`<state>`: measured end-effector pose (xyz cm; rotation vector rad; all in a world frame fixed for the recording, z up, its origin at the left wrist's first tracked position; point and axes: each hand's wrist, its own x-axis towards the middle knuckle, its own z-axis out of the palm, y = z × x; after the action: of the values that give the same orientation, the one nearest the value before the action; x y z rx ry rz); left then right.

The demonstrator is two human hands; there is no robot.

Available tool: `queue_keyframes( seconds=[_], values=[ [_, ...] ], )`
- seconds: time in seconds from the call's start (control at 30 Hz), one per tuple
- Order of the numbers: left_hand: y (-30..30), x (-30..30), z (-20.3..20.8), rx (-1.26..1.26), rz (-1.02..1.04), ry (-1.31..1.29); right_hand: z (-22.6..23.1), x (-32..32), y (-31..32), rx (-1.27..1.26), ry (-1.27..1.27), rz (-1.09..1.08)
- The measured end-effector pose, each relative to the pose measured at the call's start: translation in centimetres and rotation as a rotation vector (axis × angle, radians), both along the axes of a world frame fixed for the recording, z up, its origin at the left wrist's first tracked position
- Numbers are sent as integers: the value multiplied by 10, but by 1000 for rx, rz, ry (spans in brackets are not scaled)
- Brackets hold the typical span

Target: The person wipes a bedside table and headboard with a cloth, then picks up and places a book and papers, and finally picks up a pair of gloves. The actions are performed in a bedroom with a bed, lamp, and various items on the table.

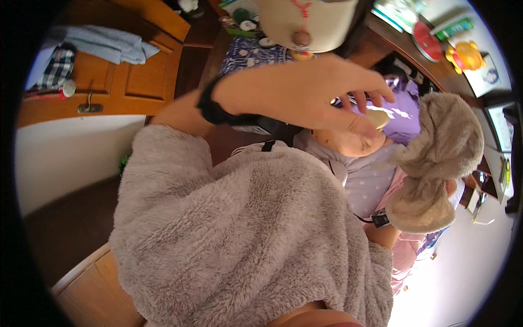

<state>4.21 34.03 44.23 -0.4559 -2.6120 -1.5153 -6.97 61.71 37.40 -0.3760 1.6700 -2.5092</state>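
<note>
My left hand (321, 98) reaches across the upper middle, with a black band (220, 106) round its wrist. Its fingers are curved and apart, blurred by motion. A small beige oval (377, 118) shows beside the thumb; whether the hand touches it I cannot tell. Under the hand is a purple shiny bag or cloth (404, 109) with white marks. At the right, my right hand (451, 188) is wrapped round the middle of a fuzzy grey-brown plush piece (447, 136). That piece bulges above and below the grip. Most of the right hand is hidden behind it.
A cream bin-like container (305, 24) with a red cord stands at the top. Wooden shelves at upper right bear a yellow bear-shaped thing (464, 56) and a red round item (426, 41). A wooden door (131, 76) with hanging clothes is at left. Fuzzy grey clothing (245, 234) covers me.
</note>
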Motion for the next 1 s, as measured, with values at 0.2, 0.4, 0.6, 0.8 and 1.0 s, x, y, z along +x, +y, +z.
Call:
queue_keyframes(
  seconds=[0.2, 0.4, 0.6, 0.8, 1.0],
  values=[
    [15, 63, -91, 719, 106, -126, -13, 57, -109, 78, -193, 393],
    [-12, 110, -143, 804, 338, -372, -49, 97, -151, 550, 331, 872],
    [-44, 153, -197, 810, 489, -445, -59, 112, -132, 836, 450, 1015],
    [-141, 145, -315, 661, 906, -660, -98, 137, -40, 726, -196, 578],
    [-210, 132, -458, 276, 839, -776, -123, 225, 53, 865, -489, 158]
  ],
)
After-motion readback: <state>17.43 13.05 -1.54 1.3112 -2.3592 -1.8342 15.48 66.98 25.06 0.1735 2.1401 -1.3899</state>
